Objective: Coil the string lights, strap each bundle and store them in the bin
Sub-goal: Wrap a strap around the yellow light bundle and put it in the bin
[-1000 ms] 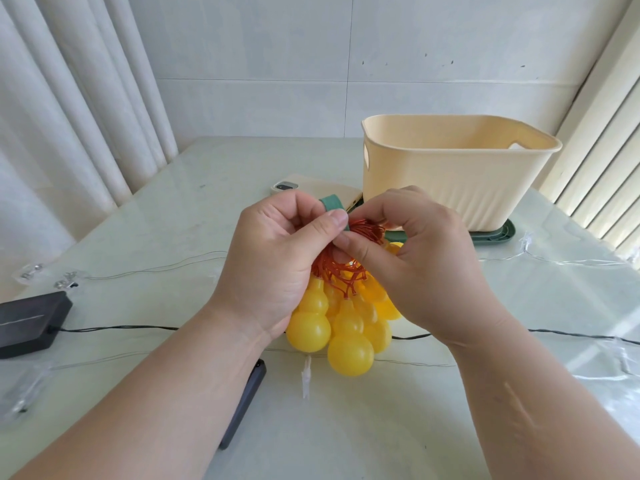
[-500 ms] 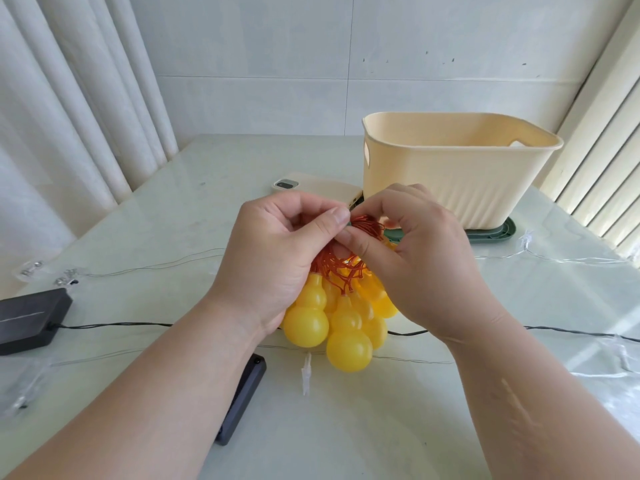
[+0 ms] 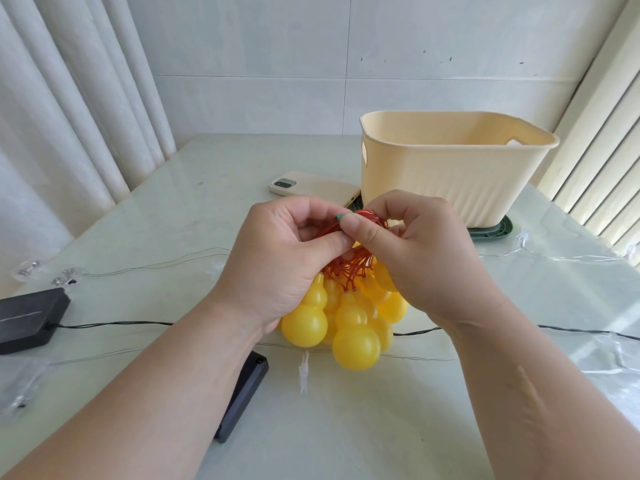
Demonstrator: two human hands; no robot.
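Observation:
A bundle of yellow gourd-shaped string lights (image 3: 349, 323) with coiled red wire (image 3: 349, 268) hangs above the table's middle. My left hand (image 3: 277, 258) grips the wire coil from the left. My right hand (image 3: 415, 251) holds it from the right, and its thumb presses a green strap (image 3: 341, 217) at the top of the coil. Most of the strap is hidden by my fingers. The cream bin (image 3: 450, 168) stands behind my hands at the right, on a green lid (image 3: 493, 230).
A phone (image 3: 311, 187) lies left of the bin. A black box (image 3: 27, 318) with a black cord sits at the left edge, another black box (image 3: 242, 396) under my left forearm. Thin clear-wire light strings (image 3: 156, 266) and clear bulbs (image 3: 304, 370) lie across the table.
The green strap end that stood above my left fingers has come down onto the coil under my right thumb. Both hands and the bundle stay in about the same place.

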